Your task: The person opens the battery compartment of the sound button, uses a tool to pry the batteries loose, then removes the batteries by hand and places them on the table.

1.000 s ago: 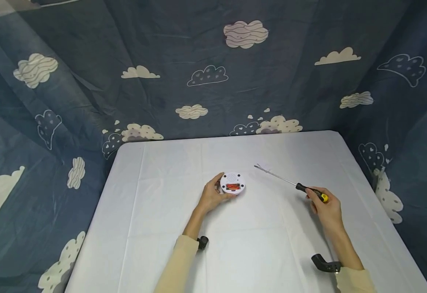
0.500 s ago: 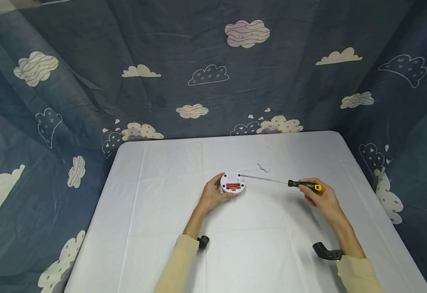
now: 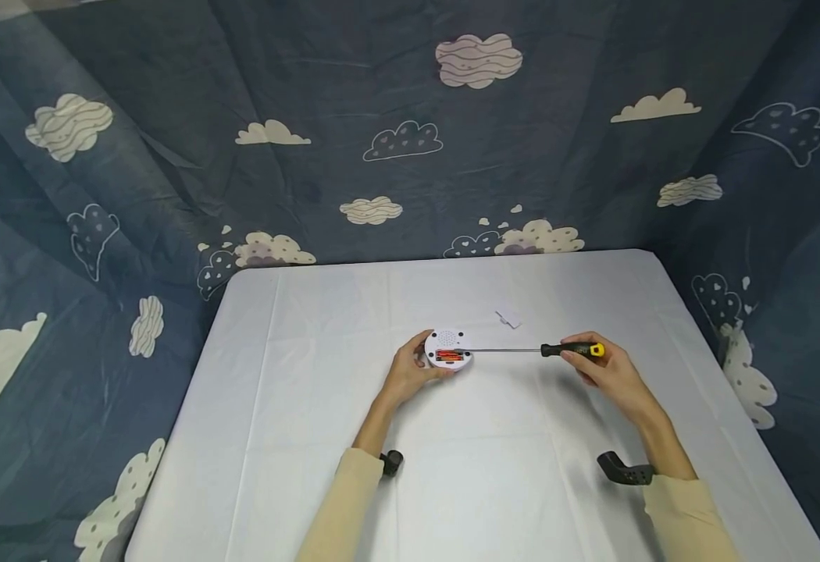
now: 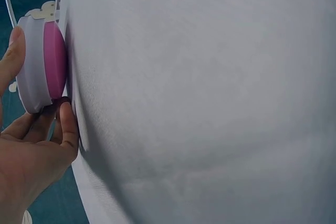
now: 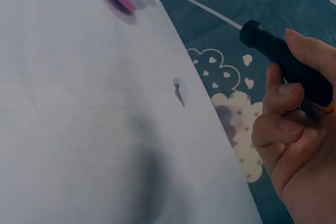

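My left hand (image 3: 410, 370) grips the edge of a small round white device (image 3: 446, 339) with speaker holes and dark round spots on its upturned face. Red batteries (image 3: 450, 356) lie in its uncovered compartment. In the left wrist view, the device (image 4: 34, 66) shows a pink underside, with the thumb on the white face and fingers below. My right hand (image 3: 610, 373) holds a screwdriver (image 3: 570, 350) by its black and yellow handle. Its long shaft points left, the tip at the battery compartment. In the right wrist view, the thumb and curled fingers wrap the dark handle (image 5: 283, 59).
A small white plastic piece, like a battery cover (image 3: 509, 319), lies behind the screwdriver on the white-covered table (image 3: 326, 406). A dark cloud-patterned curtain (image 3: 396, 78) surrounds the table at the back and sides. Black wrist cameras sit on both forearms.
The screwdriver has swung left and its tip has come from beyond the loose white piece to the device's battery compartment. The left hand has kept its hold on the device.
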